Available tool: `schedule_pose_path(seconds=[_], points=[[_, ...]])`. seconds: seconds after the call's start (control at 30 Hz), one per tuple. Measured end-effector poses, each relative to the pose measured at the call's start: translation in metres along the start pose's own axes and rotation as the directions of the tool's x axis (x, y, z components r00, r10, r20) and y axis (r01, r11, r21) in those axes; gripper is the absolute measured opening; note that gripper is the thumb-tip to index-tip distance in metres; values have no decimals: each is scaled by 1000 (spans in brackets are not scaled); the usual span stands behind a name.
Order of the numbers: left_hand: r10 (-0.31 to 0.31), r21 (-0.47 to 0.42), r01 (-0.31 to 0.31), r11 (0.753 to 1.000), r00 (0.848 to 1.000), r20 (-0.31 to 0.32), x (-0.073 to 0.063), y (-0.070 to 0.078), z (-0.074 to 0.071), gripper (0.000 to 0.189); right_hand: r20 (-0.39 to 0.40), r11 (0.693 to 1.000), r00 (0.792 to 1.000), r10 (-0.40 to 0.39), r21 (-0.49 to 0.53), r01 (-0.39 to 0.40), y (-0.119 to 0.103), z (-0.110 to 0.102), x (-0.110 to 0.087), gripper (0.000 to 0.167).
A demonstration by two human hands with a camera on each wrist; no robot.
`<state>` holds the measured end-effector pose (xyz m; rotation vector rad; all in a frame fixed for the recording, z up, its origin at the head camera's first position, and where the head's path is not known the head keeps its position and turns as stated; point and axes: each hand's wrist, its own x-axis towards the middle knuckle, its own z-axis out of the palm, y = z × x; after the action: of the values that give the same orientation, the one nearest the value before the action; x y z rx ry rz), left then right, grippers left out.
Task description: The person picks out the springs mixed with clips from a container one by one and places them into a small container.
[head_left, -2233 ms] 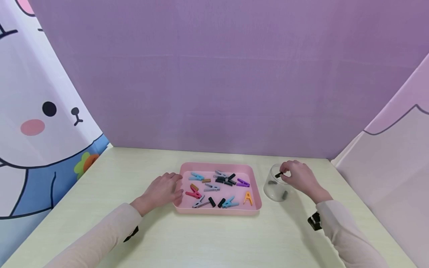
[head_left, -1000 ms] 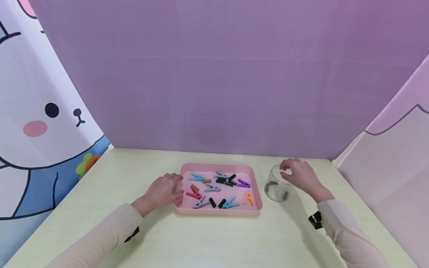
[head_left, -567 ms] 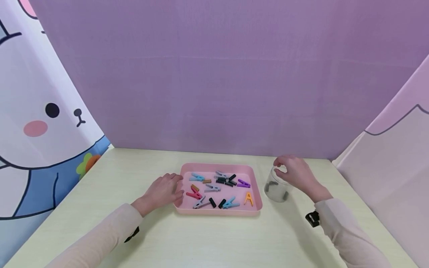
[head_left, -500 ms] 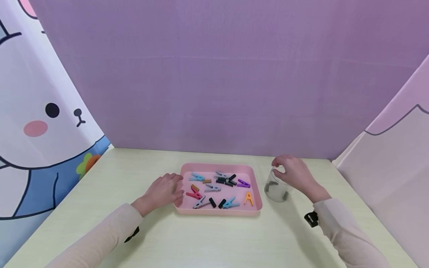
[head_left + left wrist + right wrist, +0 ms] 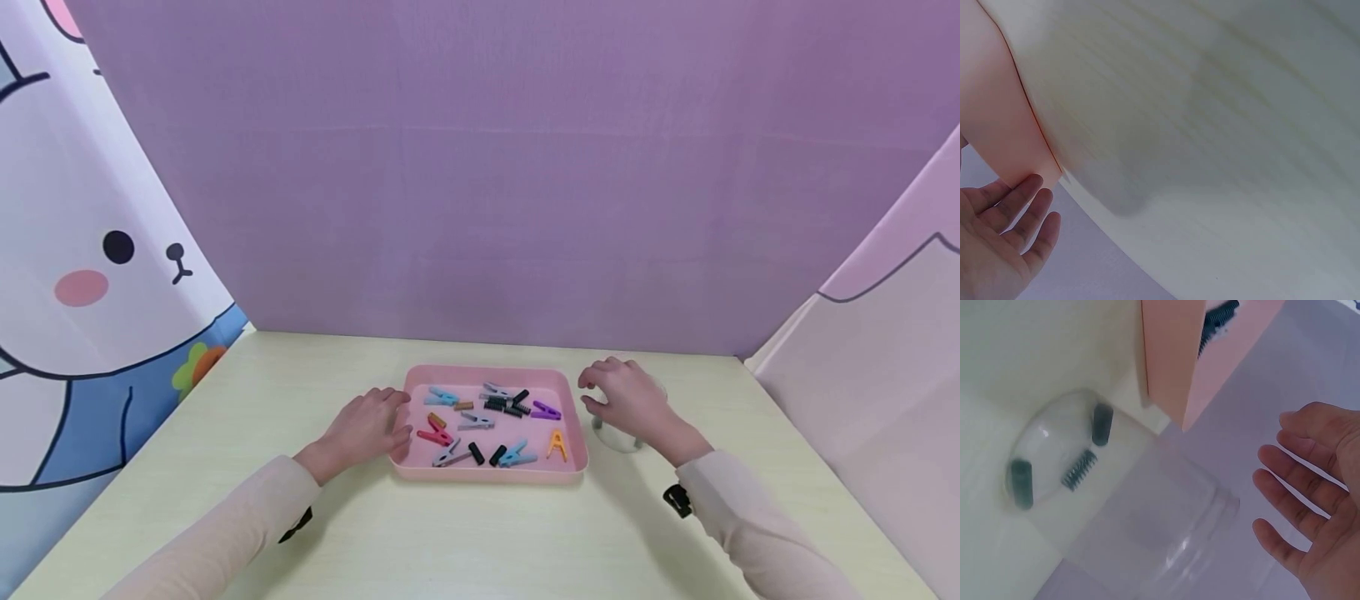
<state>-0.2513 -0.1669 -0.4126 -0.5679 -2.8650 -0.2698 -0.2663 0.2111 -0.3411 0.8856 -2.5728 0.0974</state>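
Observation:
My left hand (image 5: 362, 429) rests at the left rim of the pink tray (image 5: 487, 476), fingers loosely bent; the left wrist view shows its fingertips (image 5: 1034, 181) right at the tray's corner. My right hand (image 5: 628, 400) hangs in front of a clear jar (image 5: 1197, 506), between it and the tray, fingers spread and holding nothing. Inside the jar lie small dark pieces: two smooth cylinders (image 5: 1102, 425) and a ridged one (image 5: 1079, 470). In the tray are black ridged pieces (image 5: 513, 410), black cylinders (image 5: 476, 453) and short brown pieces (image 5: 463, 406).
Among them in the tray lie plastic clothespins: a purple one (image 5: 546, 411), a yellow one (image 5: 556, 445), a red one (image 5: 435, 432), and several in light blue and grey (image 5: 477, 422). The pale table (image 5: 450, 542) ends at a purple backdrop (image 5: 480, 208).
My right hand let go of a small black piece over the jar's mouth, and then moved left toward the tray with its fingers apart. My left hand has stayed at the tray's rim.

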Motion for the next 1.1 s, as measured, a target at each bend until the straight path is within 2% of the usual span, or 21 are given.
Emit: schedule_pose_path(seconds=[0.5,0.83,1.1], points=[[-9,11,9,1000,1000,10,0,1,-1,52,146,998,988,-42,54,35,-29,28,8,16],[-9,1,9,1000,1000,10,0,1,-1,52,156,985,975,-156,102,141,-45,43,15,14],[-8,2,8,1000,1000,8,0,1,0,51,231,976,955,-185,157,151,-57,51,21,14]])
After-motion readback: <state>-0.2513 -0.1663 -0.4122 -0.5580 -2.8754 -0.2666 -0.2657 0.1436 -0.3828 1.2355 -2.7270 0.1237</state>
